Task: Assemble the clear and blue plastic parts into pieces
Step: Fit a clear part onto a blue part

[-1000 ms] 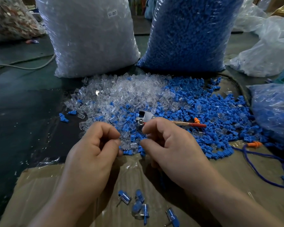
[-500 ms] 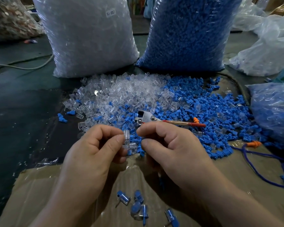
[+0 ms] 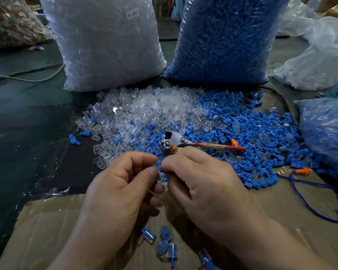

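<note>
Mating is the step in hand: a clear part and a blue one are, it seems, being pressed together right at the fingertips. The left hand point(image 3: 123, 184) is curled tight, thumb and forefinger pinched on what looks like a clear part point(image 3: 161, 175); only a sliver is seen at the thumb tip. The right hand point(image 3: 201, 184) is curled the same way, its fingertips brought against the left's. What is pinched there is hidden, so it cannot be told whether a blue part is held.

Next, a straight push is called for, the two parts kept in line until seated.

Just near of the hands, a few finished pieces point(image 3: 165, 245) are seen lying on the cardboard point(image 3: 281, 201). Just beyond the fingers a cutter point(image 3: 176, 141) is laid on the loose heap, with clear parts point(image 3: 141, 110) to the left and blue parts point(image 3: 252, 129) to the right. Far behind, a clear bag point(image 3: 105, 45) and a blue bag point(image 3: 222, 39) are stood side by side.
</note>
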Tool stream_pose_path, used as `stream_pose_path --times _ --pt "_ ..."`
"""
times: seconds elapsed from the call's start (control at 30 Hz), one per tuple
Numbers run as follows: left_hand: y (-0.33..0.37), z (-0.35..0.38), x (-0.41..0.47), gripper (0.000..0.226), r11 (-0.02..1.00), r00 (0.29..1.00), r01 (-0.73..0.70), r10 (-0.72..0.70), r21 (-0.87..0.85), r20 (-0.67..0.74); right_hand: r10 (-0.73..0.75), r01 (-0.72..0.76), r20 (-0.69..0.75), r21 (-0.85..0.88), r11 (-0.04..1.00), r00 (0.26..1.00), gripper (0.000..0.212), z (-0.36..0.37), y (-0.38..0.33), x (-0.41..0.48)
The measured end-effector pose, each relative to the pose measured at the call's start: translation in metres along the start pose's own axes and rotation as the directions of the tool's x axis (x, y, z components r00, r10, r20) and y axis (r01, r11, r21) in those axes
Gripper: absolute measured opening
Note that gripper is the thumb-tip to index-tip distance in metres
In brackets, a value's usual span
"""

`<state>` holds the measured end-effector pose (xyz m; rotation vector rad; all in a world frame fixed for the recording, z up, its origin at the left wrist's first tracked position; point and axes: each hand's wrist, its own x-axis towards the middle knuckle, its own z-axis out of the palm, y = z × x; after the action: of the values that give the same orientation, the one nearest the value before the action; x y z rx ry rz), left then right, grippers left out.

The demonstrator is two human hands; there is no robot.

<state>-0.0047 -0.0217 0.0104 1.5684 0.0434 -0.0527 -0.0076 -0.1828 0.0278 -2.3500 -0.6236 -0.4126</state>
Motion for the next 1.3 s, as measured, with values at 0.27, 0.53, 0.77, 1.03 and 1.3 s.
stream_pose_path --times 0.27,0.53,0.77,1.03,1.3 --pt "-0.001 -0.004 -0.001 0.022 1.0 1.0 -0.018 0.019 -0.022 0.024 -0.075 0.079 0.077 -0.048 0.996 0.994 0.037 -0.007 -0.004 0.002" --pt "0.012 -0.007 -0.009 0.025 0.952 0.991 -0.132 0.12 0.278 0.061 -0.125 0.13 0.12 -0.034 0.991 0.985 0.029 -0.01 -0.003 0.0" --pt "0.012 -0.006 -0.01 0.028 0.927 0.99 -0.13 0.105 0.351 0.09 -0.023 0.04 0.212 -0.077 0.996 0.977 0.036 -0.01 -0.008 0.0" --pt "-0.001 -0.01 0.0 0.027 0.995 0.998 0.027 -0.022 0.091 -0.059 0.118 -0.11 -0.005 -0.403 0.909 0.993 0.051 -0.016 0.018 0.003" --pt "-0.005 -0.011 0.004 0.023 0.997 0.996 0.073 -0.073 -0.002 -0.043 0.415 -0.212 0.171 -0.654 0.726 0.893 0.069 -0.019 0.047 0.008"
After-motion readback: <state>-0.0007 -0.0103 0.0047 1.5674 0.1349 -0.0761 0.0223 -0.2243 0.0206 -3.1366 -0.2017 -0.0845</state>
